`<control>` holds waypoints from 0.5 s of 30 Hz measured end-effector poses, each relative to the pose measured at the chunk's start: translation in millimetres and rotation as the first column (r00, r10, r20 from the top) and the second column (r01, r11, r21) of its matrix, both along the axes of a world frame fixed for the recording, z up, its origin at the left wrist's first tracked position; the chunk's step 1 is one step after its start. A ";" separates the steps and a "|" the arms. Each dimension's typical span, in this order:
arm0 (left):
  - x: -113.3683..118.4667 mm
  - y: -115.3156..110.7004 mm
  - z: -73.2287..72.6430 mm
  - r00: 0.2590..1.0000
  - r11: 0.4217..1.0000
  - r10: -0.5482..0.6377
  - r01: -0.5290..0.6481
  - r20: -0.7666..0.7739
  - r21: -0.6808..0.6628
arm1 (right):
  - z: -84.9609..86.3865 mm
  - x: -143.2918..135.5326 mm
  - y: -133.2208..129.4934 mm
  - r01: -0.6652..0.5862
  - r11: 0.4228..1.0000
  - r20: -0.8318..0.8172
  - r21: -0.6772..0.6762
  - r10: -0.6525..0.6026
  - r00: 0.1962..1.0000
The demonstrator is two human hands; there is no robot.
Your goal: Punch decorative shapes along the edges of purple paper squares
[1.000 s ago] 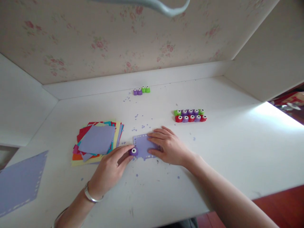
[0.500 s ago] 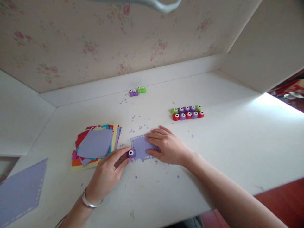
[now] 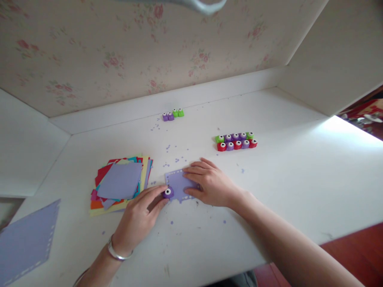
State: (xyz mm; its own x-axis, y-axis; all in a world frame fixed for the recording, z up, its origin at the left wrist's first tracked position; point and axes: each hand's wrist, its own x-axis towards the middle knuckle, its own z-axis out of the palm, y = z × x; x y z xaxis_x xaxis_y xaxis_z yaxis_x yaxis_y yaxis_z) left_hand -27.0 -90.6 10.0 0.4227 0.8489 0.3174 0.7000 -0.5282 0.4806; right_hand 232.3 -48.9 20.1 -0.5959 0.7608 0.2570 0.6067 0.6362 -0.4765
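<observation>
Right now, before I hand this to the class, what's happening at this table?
A person's left hand grips a purple hole punch at the left edge of a small purple sheet, while the right hand lies on the sheet. Small holes line several of its edges, and paper bits are scattered around. A stack of coloured paper sits to the left; ten more punches stand in two rows to the right.

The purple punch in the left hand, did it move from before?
Yes, a little: the purple punch has shifted to the picture's right, farther from the colored paper pile.
</observation>
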 end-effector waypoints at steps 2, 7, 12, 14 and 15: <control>0.2 -0.5 0.1 1.000 1.000 -0.002 0.002 -0.006 -0.001 | -0.4 -0.1 0.0 0.001 1.000 -0.001 0.001 -0.001 1.000; 1.7 -0.8 0.9 1.000 1.000 -0.005 0.005 -0.009 -0.001 | -0.6 -0.5 0.5 0.002 1.000 -0.005 0.005 -0.002 1.000; 2.9 -0.2 0.7 1.000 1.000 -0.002 0.002 -0.001 -0.018 | -0.4 -0.6 1.0 0.000 1.000 0.000 0.001 0.000 1.000; 2.6 -0.7 1.6 1.000 0.999 0.007 -0.006 0.004 -0.033 | -0.6 -0.6 1.1 0.000 1.000 0.000 0.001 0.000 1.000; 2.5 -1.2 2.8 1.000 0.999 0.015 -0.014 0.008 -0.044 | -0.8 -0.6 1.1 0.000 1.000 -0.002 0.003 0.000 1.000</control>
State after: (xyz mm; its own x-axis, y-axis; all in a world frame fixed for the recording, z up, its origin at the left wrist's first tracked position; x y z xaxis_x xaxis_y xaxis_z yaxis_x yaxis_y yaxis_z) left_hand -24.5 -91.8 12.8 0.4076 0.8680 0.2834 0.7031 -0.4964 0.5092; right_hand 231.7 -47.8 19.3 -0.5958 0.7599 0.2600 0.6057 0.6378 -0.4757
